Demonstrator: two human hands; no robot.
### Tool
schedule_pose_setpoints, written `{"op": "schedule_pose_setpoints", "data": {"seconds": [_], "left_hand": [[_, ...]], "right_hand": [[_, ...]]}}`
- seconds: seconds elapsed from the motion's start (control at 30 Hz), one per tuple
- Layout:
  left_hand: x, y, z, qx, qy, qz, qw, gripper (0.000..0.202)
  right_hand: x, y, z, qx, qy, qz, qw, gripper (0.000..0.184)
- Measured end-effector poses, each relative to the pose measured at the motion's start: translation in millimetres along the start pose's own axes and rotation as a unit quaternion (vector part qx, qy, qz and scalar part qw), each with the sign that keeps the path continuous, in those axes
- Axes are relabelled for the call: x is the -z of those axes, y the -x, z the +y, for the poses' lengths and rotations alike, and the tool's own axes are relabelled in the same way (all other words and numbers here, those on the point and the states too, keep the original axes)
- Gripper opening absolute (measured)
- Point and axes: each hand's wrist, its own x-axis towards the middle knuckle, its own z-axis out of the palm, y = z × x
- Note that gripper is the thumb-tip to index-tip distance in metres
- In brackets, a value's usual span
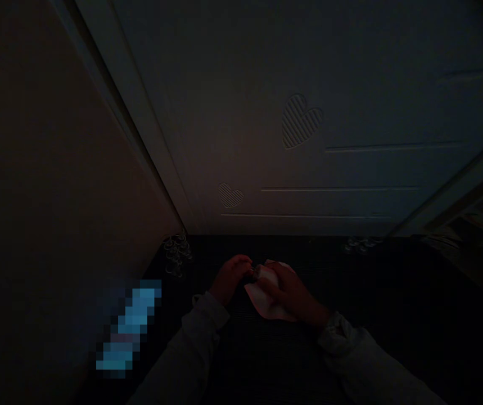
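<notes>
In the dim light, my right hand (294, 289) is closed over a pale cloth or paper sheet (262, 301), which is bunched at the top and spreads out below the fingers. My left hand (231, 277) meets it from the left, its fingers bent around a small glinting thing (252, 271) at the edge of the sheet. It is too dark to tell what this small thing is. Both hands are just above or resting on the dark tabletop (245, 360).
Clusters of small shiny round items stand at the back left (176, 253) and back right (361, 244). A blurred, glowing screen-like rectangle (129, 329) lies at left. Behind the table rises a pale panel (241, 140) with grooved hearts; a wall (55, 197) borders the left.
</notes>
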Motion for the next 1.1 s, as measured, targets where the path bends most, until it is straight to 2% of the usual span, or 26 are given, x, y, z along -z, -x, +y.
{"op": "schedule_pose_setpoints", "data": {"seconds": [0.23, 1.1], "left_hand": [[-2.1, -0.5, 1.1, 0.011, 0.009, 0.013, 1.0, 0.019], [-1.5, 0.5, 1.3, -0.003, 0.011, 0.004, 1.0, 0.018]], "right_hand": [[-1.2, 0.3, 2.6, 0.011, 0.002, 0.007, 1.0, 0.028], [-1.9, 0.9, 5.0, 0.024, 0.003, 0.01, 1.0, 0.029]]}}
